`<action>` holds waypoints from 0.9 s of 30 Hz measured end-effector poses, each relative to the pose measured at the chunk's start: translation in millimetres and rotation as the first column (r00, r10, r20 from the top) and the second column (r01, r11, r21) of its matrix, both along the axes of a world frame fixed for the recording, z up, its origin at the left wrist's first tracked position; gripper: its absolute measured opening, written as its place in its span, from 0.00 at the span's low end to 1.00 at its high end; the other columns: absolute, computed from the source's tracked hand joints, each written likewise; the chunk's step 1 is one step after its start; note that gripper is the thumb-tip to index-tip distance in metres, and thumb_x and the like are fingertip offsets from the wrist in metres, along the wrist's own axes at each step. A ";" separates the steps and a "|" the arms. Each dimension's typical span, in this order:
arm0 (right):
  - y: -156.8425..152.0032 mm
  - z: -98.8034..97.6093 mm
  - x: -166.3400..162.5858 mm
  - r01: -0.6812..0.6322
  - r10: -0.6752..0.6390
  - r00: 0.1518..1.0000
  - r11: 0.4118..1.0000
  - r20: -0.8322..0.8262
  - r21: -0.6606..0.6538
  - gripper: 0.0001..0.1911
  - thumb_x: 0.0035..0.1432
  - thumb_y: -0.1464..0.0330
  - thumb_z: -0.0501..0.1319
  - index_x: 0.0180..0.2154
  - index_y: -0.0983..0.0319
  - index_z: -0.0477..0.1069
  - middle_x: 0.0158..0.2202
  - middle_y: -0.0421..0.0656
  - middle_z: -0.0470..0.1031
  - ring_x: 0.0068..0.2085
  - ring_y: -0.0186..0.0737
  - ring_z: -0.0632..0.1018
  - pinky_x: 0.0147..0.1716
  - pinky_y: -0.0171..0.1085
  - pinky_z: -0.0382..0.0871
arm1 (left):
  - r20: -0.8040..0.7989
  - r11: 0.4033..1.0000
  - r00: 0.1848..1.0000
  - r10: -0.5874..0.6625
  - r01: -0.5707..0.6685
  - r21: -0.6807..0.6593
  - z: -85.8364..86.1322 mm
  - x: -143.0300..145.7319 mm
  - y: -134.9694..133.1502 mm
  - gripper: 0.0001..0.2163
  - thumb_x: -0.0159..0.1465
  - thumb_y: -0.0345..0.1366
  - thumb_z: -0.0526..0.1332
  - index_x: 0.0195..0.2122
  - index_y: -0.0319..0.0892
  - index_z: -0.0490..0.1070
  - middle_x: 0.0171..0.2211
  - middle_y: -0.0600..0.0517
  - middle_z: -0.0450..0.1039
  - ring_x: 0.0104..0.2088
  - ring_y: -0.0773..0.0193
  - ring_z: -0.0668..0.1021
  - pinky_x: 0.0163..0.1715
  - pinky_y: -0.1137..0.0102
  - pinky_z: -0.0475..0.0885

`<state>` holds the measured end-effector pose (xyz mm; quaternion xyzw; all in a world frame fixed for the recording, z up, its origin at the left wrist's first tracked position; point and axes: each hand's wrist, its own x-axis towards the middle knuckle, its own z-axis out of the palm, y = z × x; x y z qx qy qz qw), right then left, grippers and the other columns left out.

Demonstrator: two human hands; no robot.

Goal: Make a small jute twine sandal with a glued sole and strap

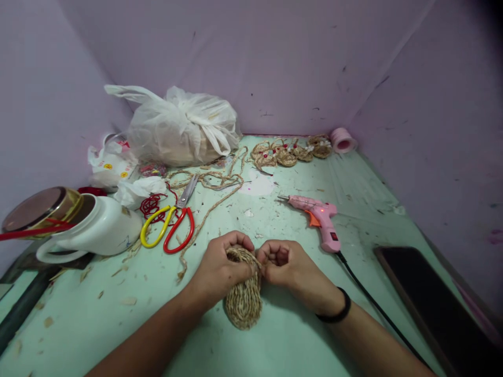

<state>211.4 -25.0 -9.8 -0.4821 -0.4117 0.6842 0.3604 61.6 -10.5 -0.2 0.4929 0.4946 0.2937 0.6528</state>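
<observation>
A small oval piece coiled from jute rope (244, 301), shaped like a tiny slipper, rests on the pale green table (275, 345) in front of me. My left hand (220, 267) is closed round its upper end, fingers curled over the rim. My right hand (285, 262) is curled in a pinch against the same rim from the right, wearing a black band at the wrist. A loose jute cord (208, 209) trails from near my left hand toward the back of the table.
A pink glue gun (320, 220) with a black cable lies right of centre. Scissors (173, 222) with yellow and red handles, red string, a white jug (94, 228), a tin, and a white plastic bag (181, 125) are left. Finished jute pieces (288, 152), pink tape (342, 140), a dark tablet (436, 303).
</observation>
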 end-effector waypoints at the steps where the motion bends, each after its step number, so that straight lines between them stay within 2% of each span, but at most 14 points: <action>1: 0.1 -0.1 -0.5 0.011 -0.011 1.000 1.000 -0.010 -0.017 0.04 0.33 0.76 0.58 0.20 0.65 0.65 0.17 0.34 0.63 0.20 0.25 0.61 0.20 0.29 0.53 | 0.008 1.000 1.000 0.001 -0.001 -0.006 -0.3 -0.1 0.4 0.11 0.40 0.26 0.58 0.28 0.39 0.64 0.18 0.59 0.64 0.19 0.73 0.64 0.18 0.77 0.60; 9: -2.2 2.6 -3.8 0.013 -0.032 0.992 0.988 -0.122 -0.156 0.04 0.34 0.75 0.58 0.20 0.65 0.65 0.15 0.34 0.65 0.16 0.26 0.66 0.17 0.28 0.61 | 0.054 1.000 0.999 0.000 0.002 -0.025 -4.2 -0.8 0.2 0.11 0.41 0.25 0.58 0.27 0.39 0.63 0.17 0.60 0.63 0.18 0.74 0.63 0.18 0.77 0.59; 16: -0.6 5.4 0.2 0.071 -0.071 0.997 0.990 0.006 -0.118 0.08 0.33 0.76 0.59 0.24 0.65 0.67 0.15 0.34 0.68 0.16 0.27 0.68 0.18 0.29 0.65 | 0.074 1.000 0.997 -0.002 0.002 -0.006 -3.8 0.2 -0.5 0.10 0.45 0.30 0.62 0.29 0.39 0.63 0.21 0.57 0.65 0.22 0.72 0.67 0.22 0.76 0.64; 18: 0.2 6.8 0.2 0.103 -0.097 0.993 0.989 0.061 -0.104 0.07 0.32 0.76 0.59 0.22 0.65 0.67 0.14 0.34 0.68 0.16 0.27 0.68 0.18 0.28 0.64 | 0.033 0.998 0.998 -0.054 0.053 0.035 -1.5 -1.7 0.6 0.12 0.47 0.33 0.63 0.31 0.39 0.63 0.23 0.56 0.65 0.23 0.70 0.68 0.24 0.75 0.65; 20: 1.0 8.0 0.0 0.132 -0.124 0.988 0.987 0.090 -0.093 0.06 0.32 0.76 0.59 0.21 0.65 0.67 0.14 0.34 0.68 0.16 0.26 0.68 0.17 0.28 0.63 | -0.053 0.978 0.991 -0.120 0.127 0.163 2.5 -6.9 2.6 0.16 0.48 0.34 0.64 0.37 0.39 0.64 0.31 0.52 0.68 0.29 0.67 0.71 0.29 0.72 0.68; 22: 1.7 8.7 0.2 0.152 -0.144 0.985 0.985 0.095 -0.085 0.06 0.33 0.76 0.59 0.21 0.65 0.67 0.15 0.34 0.68 0.16 0.26 0.68 0.17 0.28 0.62 | -0.184 0.903 0.971 -0.155 0.215 0.372 7.4 -14.9 5.5 0.19 0.48 0.34 0.65 0.42 0.42 0.64 0.44 0.47 0.65 0.41 0.60 0.71 0.39 0.67 0.68; 23: 2.0 8.8 0.5 0.156 -0.148 0.985 0.984 0.094 -0.084 0.06 0.33 0.76 0.59 0.21 0.65 0.67 0.15 0.34 0.68 0.16 0.26 0.68 0.17 0.28 0.62 | -0.257 0.834 0.954 -0.156 0.266 0.483 9.8 -19.4 7.1 0.18 0.50 0.33 0.64 0.43 0.43 0.65 0.49 0.46 0.61 0.47 0.57 0.68 0.45 0.65 0.65; 25: 2.5 8.7 1.1 0.157 -0.150 0.985 0.984 0.088 -0.087 0.06 0.32 0.75 0.59 0.21 0.65 0.67 0.15 0.34 0.68 0.16 0.26 0.67 0.17 0.28 0.62 | -0.398 0.658 0.906 -0.144 0.388 0.645 13.4 -27.3 10.5 0.14 0.54 0.30 0.60 0.42 0.44 0.67 0.53 0.46 0.56 0.54 0.56 0.61 0.51 0.61 0.60; 27: 2.9 8.3 1.8 0.152 -0.145 0.986 0.984 0.078 -0.094 0.06 0.32 0.75 0.59 0.21 0.65 0.67 0.15 0.34 0.68 0.16 0.26 0.67 0.17 0.29 0.63 | -0.510 0.475 0.852 -0.120 0.500 0.724 14.6 -32.2 13.3 0.13 0.57 0.26 0.57 0.42 0.45 0.69 0.51 0.46 0.58 0.53 0.56 0.61 0.51 0.60 0.59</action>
